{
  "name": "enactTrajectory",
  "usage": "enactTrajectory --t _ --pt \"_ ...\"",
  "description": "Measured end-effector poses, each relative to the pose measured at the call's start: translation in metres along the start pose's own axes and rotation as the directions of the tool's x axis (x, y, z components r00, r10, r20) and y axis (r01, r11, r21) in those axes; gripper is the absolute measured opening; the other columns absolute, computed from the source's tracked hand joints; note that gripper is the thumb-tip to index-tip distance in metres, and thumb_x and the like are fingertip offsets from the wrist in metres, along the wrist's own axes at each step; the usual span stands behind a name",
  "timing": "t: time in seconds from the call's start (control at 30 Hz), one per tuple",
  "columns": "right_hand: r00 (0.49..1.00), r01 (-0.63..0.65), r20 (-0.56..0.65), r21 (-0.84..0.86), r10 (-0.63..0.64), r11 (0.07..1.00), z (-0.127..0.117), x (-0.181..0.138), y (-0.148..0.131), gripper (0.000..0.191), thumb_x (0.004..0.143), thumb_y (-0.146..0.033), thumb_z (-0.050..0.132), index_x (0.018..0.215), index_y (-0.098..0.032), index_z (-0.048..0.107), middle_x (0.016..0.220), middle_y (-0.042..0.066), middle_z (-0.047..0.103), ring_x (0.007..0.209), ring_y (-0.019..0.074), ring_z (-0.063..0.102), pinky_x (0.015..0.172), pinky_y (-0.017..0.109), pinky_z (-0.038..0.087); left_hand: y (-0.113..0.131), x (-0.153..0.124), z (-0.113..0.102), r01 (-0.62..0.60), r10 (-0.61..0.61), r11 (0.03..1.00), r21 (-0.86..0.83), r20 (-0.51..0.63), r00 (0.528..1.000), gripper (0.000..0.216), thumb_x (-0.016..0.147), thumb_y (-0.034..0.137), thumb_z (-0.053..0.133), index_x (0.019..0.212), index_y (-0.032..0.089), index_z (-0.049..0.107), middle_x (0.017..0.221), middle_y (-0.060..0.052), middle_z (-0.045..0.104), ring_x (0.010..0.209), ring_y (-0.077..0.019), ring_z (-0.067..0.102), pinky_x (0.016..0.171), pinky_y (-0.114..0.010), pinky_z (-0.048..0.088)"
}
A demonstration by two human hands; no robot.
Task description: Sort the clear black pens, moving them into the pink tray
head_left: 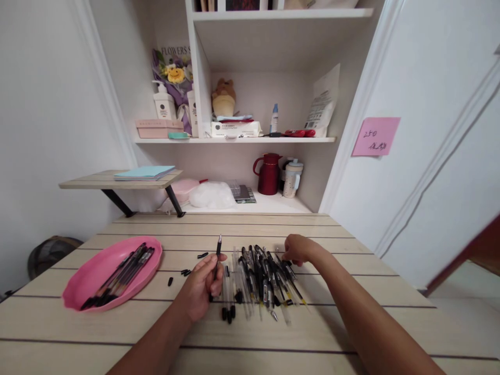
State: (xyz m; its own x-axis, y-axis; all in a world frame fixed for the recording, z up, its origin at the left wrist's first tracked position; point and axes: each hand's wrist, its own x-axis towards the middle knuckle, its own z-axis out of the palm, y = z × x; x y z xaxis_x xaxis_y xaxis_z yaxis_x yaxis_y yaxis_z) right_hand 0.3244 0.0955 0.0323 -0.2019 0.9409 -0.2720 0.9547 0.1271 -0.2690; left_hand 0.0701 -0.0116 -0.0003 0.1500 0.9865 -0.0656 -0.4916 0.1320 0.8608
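My left hand (203, 278) is closed around a black pen (218, 250), held upright with its silver tip pointing up. Just right of it lies a loose heap of pen parts (265, 276): clear barrels, black grips, refills and tips. Over the heap's far right edge my right hand (297, 250) reaches down with curled fingers. Its fingertips are partly hidden, so I cannot make out what they pinch. Several clear barrels with black ends (228, 302) lie beside my left hand. Small black caps (186, 272) are scattered to its left.
A pink oval tray (150, 265) with several pens stands on the left of the slatted table (219, 351). Behind it is a small raised stand (84, 179) bearing blue paper (144, 172). White shelves rise at the back, with a red jug (269, 174) and a cup (292, 178).
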Motion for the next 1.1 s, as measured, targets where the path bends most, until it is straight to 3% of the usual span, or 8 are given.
enactTrajectory --t 0.23,0.5,0.6,0.7,0.8,0.9,1.03,1.1 --pt "0.997 0.039 0.073 -0.055 -0.034 0.998 0.004 -0.017 0.003 0.011 0.056 -0.014 0.053 0.057 -0.012 0.063 0.055 0.009 0.065 0.048 0.0166 0.059 0.047 0.024 0.040 -0.003 0.002 -0.002 0.004 -0.004 0.999 0.043 0.019 1.000 0.021 0.079 0.032 0.049 0.088 0.015 0.055 0.055 0.005 0.045 0.035 -0.0026 0.031 0.035 -0.017 0.020" --pt "0.984 0.034 -0.172 -0.135 -0.057 0.990 0.035 -0.037 0.004 0.030 0.059 -0.015 0.050 0.087 -0.015 0.060 0.089 0.013 0.065 0.082 0.0252 0.059 0.060 0.029 0.038 -0.004 -0.001 0.002 -0.019 0.015 0.983 0.183 0.024 1.000 0.024 0.076 0.035 0.051 0.089 0.015 0.054 0.054 0.005 0.045 0.035 -0.0029 0.031 0.036 -0.018 0.020" --pt "0.968 0.023 -0.249 -0.047 -0.034 0.999 0.033 -0.039 0.012 0.034 0.059 -0.018 0.052 0.093 -0.015 0.057 0.084 0.009 0.064 0.078 0.0223 0.058 0.060 0.027 0.037 -0.005 -0.004 0.006 -0.042 0.029 0.949 0.311 0.048 0.998 0.025 0.075 0.036 0.052 0.087 0.014 0.055 0.054 0.005 0.047 0.036 -0.0032 0.031 0.037 -0.018 0.021" --pt "0.963 0.090 -0.266 0.205 -0.033 0.975 0.021 -0.041 0.016 0.023 0.058 -0.018 0.051 0.079 -0.016 0.060 0.069 0.004 0.062 0.062 0.0163 0.055 0.053 0.025 0.035 -0.008 -0.007 0.011 -0.049 0.027 0.916 0.399 0.061 0.998 0.027 0.074 0.038 0.052 0.086 0.014 0.056 0.053 0.004 0.048 0.036 -0.0037 0.032 0.037 -0.018 0.021" --pt "0.964 0.196 -0.257 0.539 -0.061 0.819 0.011 -0.042 0.009 0.006 0.058 -0.017 0.051 0.063 -0.016 0.055 0.053 -0.001 0.054 0.050 0.0109 0.047 0.047 0.022 0.031 -0.009 -0.007 0.014 -0.034 0.016 0.898 0.438 0.046 0.999 0.030 0.073 0.040 0.053 0.085 0.013 0.057 0.052 0.004 0.048 0.036 -0.0038 0.032 0.036 -0.018 0.020" --pt "0.951 0.304 -0.282 0.778 -0.127 0.550 0.008 -0.043 -0.011 0.007 0.058 -0.019 0.055 0.063 -0.016 0.051 0.050 -0.004 0.050 0.049 0.0090 0.046 0.047 0.021 0.032 -0.010 -0.007 0.016 -0.035 0.025 0.888 0.458 0.028 0.999 0.031 0.072 0.041 0.054 0.084 0.012 0.057 0.051 0.003 0.049 0.035 -0.0039 0.032 0.035 -0.018 0.019" --pt "0.906 0.407 -0.365 0.890 -0.212 0.207 0.011 -0.045 -0.045 0.020 0.058 -0.022 0.061 0.075 -0.017 0.052 0.055 -0.005 0.050 0.051 0.0083 0.048 0.049 0.021 0.035 -0.009 -0.007 0.016 -0.047 0.045 0.878 0.477 0.017 0.999 0.029 0.071 0.040 0.055 0.080 0.012 0.058 0.051 0.002 0.049 0.035 -0.0040 0.033 0.034 -0.017 0.019" --pt "0.887 0.431 -0.399 0.897 -0.235 0.103 0.012 -0.047 -0.059 0.026 0.058 -0.023 0.064 0.080 -0.018 0.052 0.058 -0.005 0.051 0.052 0.0084 0.049 0.051 0.021 0.036 -0.009 -0.007 0.015 -0.050 0.046 0.880 0.471 0.020 0.999 0.028 0.071 0.039 0.055 0.078 0.012 0.058 0.050 0.002 0.050 0.035 -0.0040 0.033 0.034 -0.017 0.019"
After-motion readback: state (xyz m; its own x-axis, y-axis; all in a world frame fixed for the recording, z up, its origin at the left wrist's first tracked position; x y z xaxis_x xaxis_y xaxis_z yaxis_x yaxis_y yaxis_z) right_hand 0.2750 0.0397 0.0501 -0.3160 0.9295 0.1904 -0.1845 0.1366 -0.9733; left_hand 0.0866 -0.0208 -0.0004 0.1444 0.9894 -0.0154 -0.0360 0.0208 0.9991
